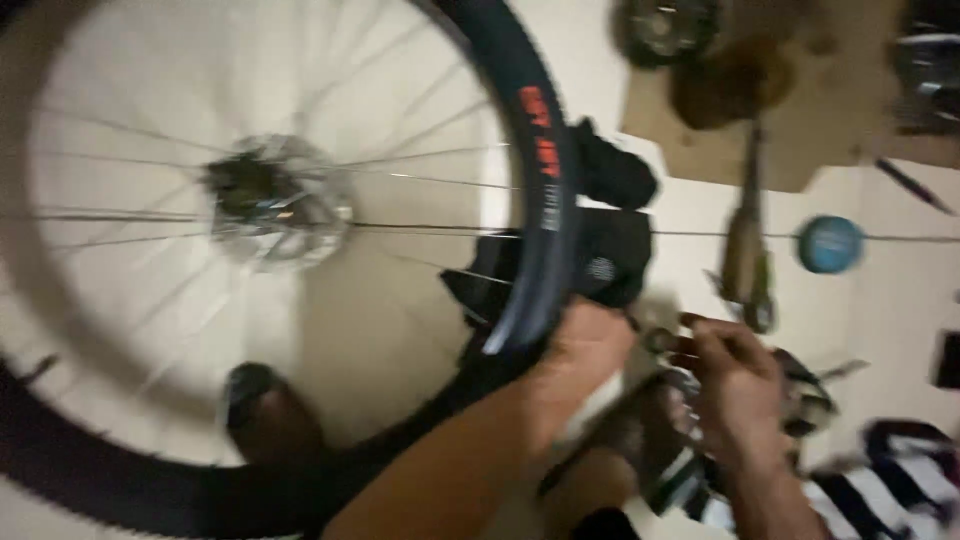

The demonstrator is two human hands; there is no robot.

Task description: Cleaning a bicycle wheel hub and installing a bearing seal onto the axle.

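Left hand point(590, 345) is gripping the bicycle wheel point(545, 160) tyre at frame centre; right hand point(735, 385) is pinching a small, blurred part beside it, likely awaiting fitting.

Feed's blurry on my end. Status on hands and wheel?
Left hand grips the black spoked bicycle wheel's tyre. Right hand pinches a small dark part, too blurred to identify. Black cloth behind the rim. Nothing blocking.
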